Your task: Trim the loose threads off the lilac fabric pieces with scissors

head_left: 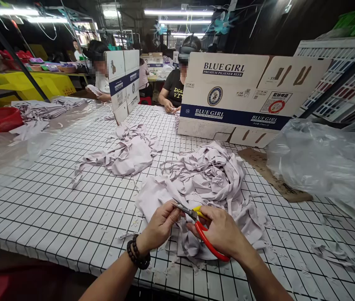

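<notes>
At the near edge of the table (55, 209), which has a white cover with a black grid, a person works with both hands. The right hand (223, 234) is closed around the snips (204, 237): the red handle lies in the palm, the yellow part is under the thumb, and the short blades point left and are only slightly apart. The left hand (160, 225), with a bead bracelet (136, 253) on the wrist, has its thumb and fingers pressed together right at the blade tips. It seems to pinch an edge or thread of the cloth (155, 196), but the spot is too small for me to be sure. This lilac cloth lies flat on the table under both hands and touches the big pile (209, 175) of the same fabric just behind it. A second pile (127, 152) lies further left, apart from the first. Small scraps (334, 253) are scattered on the cover. Behind the big pile stands an opened beer box (237, 96) like a wall, and another box (124, 83) stands further left. A clear plastic bag (322, 163) lies at the right, beside a cardboard strip (271, 175). Two other people (174, 88) sit at the far side, partly hidden by the boxes.
</notes>
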A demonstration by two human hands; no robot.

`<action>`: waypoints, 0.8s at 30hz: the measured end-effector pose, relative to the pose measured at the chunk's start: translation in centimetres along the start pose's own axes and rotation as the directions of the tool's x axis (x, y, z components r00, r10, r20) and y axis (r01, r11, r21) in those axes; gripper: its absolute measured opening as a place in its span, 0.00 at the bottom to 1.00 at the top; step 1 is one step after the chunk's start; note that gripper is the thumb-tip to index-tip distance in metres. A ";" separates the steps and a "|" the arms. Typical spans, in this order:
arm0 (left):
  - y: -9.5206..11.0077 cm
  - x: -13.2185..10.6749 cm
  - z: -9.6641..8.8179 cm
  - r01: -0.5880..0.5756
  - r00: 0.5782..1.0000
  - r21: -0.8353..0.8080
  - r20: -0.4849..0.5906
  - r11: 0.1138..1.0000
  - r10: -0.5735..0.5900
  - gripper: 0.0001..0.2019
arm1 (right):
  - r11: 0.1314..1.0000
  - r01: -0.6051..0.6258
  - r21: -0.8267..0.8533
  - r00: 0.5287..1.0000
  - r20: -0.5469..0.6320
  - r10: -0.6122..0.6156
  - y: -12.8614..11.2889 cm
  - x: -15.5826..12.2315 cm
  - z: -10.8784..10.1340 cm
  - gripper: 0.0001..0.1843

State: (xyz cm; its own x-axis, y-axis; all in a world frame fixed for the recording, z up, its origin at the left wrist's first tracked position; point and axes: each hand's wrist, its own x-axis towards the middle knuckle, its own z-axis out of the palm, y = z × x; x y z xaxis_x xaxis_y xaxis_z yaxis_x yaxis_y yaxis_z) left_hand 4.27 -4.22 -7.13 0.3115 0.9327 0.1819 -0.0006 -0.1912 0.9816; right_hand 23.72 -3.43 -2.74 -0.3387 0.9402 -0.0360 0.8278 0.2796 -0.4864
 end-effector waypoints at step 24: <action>-0.6 0.4 -0.4 0.123 0.991 -0.144 -0.035 0.982 -0.129 0.21 | 0.970 0.015 0.242 0.997 -0.073 0.003 1.5 0.9 1.5 0.22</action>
State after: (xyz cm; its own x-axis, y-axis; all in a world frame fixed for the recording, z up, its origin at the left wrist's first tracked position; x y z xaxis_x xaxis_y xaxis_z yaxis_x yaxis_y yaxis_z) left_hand 3.99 -3.66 -7.59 0.2758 0.9596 0.0553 -0.0996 -0.0287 0.9946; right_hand 23.95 -2.49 -4.82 -0.3029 0.9526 0.0266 0.6897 0.2384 -0.6837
